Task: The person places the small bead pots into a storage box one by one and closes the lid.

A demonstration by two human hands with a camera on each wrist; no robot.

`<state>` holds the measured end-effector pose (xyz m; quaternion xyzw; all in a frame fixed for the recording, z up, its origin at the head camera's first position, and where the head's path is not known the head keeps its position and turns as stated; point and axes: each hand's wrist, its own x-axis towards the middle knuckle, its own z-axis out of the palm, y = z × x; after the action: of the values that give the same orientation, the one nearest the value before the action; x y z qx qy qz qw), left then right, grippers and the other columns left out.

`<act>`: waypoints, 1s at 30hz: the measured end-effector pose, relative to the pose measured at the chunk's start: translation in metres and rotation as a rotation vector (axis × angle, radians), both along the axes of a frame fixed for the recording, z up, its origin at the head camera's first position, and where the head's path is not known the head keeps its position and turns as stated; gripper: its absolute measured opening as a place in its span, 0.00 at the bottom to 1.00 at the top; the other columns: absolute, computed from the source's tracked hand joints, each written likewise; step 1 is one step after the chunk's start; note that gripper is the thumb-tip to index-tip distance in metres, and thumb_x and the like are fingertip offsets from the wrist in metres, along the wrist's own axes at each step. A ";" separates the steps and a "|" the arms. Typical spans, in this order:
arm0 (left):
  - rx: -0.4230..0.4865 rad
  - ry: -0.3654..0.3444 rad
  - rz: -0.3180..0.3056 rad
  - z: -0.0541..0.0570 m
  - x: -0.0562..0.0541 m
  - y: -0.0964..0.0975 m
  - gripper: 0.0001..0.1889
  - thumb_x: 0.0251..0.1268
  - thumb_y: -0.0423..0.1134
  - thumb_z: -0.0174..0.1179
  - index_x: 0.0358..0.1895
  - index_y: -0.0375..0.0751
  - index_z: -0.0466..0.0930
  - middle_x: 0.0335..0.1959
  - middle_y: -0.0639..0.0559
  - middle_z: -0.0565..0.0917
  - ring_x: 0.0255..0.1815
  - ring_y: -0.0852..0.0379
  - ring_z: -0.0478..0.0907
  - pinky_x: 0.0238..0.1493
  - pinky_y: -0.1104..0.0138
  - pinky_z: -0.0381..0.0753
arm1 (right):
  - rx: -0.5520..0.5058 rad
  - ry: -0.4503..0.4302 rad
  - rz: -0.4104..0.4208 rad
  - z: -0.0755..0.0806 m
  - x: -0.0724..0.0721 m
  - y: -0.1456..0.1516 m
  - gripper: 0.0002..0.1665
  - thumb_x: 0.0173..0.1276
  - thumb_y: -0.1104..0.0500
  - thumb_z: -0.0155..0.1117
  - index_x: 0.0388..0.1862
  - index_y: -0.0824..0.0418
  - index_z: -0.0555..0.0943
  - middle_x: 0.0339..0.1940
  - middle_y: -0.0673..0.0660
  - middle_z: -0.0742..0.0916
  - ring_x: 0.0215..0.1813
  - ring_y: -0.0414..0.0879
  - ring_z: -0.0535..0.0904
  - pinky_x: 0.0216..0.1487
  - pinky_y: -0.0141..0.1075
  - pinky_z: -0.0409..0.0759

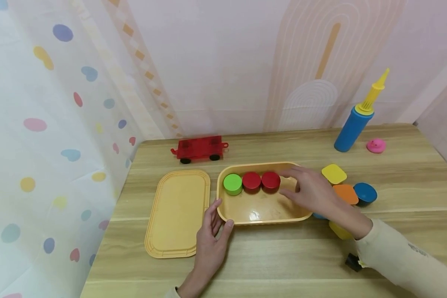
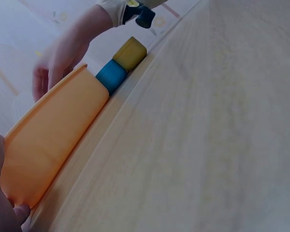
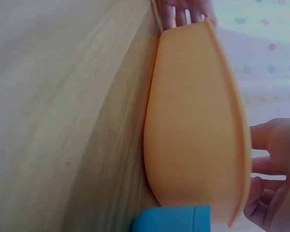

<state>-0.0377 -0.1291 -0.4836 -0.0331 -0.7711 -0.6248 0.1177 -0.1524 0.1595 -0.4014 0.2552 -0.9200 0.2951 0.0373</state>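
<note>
A yellow-orange plastic box (image 1: 260, 220) stands without a cover, with a green round block (image 1: 232, 184) and two red round blocks (image 1: 251, 182) in a row along its far side. At its near left corner my left hand (image 1: 210, 244) holds the box, thumb on the front wall and fingers on the left end. My right hand (image 1: 313, 190) reaches over the right end, fingertips inside close to the rightmost red block. Bare box floor shows between its parted thumb and fingers. From the right wrist view, the rim (image 3: 241, 125) partly hides the fingers.
A matching lid (image 1: 179, 211) lies left of the box. Behind stands a red toy wagon (image 1: 199, 148). Yellow (image 1: 334, 174), orange (image 1: 345, 193) and blue (image 1: 365, 193) blocks sit by the right forearm. Farther back are a blue-and-yellow pump (image 1: 354, 128) and a pink rubber duck (image 1: 376, 145).
</note>
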 end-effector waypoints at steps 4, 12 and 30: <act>-0.010 0.016 0.000 -0.001 -0.001 -0.001 0.31 0.82 0.30 0.66 0.82 0.34 0.68 0.84 0.32 0.67 0.80 0.37 0.70 0.76 0.61 0.76 | -0.027 -0.008 -0.050 0.003 0.012 0.012 0.25 0.67 0.60 0.85 0.62 0.64 0.90 0.40 0.58 0.90 0.25 0.38 0.75 0.23 0.31 0.75; -0.015 0.031 -0.006 -0.001 -0.001 0.000 0.30 0.82 0.29 0.66 0.81 0.32 0.68 0.84 0.30 0.68 0.80 0.35 0.71 0.75 0.60 0.77 | -0.137 0.144 -0.116 0.007 0.042 0.040 0.23 0.60 0.65 0.89 0.55 0.61 0.93 0.43 0.55 0.93 0.27 0.32 0.77 0.20 0.29 0.74; 0.006 -0.001 0.002 0.002 -0.001 0.000 0.32 0.80 0.29 0.67 0.82 0.32 0.67 0.84 0.32 0.68 0.80 0.40 0.71 0.75 0.68 0.76 | -0.365 0.229 -0.323 -0.007 0.096 0.093 0.24 0.58 0.80 0.81 0.51 0.63 0.93 0.42 0.32 0.89 0.26 0.30 0.74 0.23 0.20 0.72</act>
<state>-0.0391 -0.1287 -0.4821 -0.0317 -0.7695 -0.6269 0.1177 -0.0559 0.2528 -0.4086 0.1260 -0.8702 0.4153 0.2332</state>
